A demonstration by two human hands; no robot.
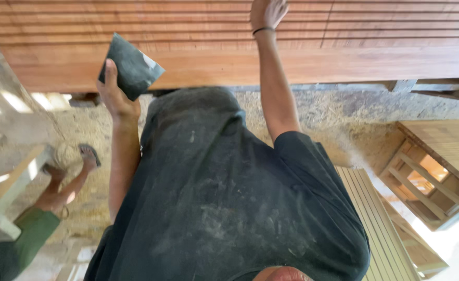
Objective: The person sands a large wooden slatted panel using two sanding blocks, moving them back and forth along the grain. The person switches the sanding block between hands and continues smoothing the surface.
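Note:
My left hand (pixel 116 93) grips a dark sheet of sandpaper (pixel 131 65) by its lower corner, holding it against the near edge of a reddish wooden slatted panel (pixel 344 36) that spans the top of the view. My right hand (pixel 267 12), with a black band at the wrist, rests on the slats further in and holds nothing. My dark, dusty shirt (pixel 224 198) fills the middle of the view and hides the ground under me.
A sawdust-covered floor (pixel 339 119) lies below the panel. Another person's legs (pixel 65 182), in green shorts and sandals, are at the left. Pale slatted wooden frames (pixel 432 166) lie at the right, with another slatted piece (pixel 375 218) beside my shirt.

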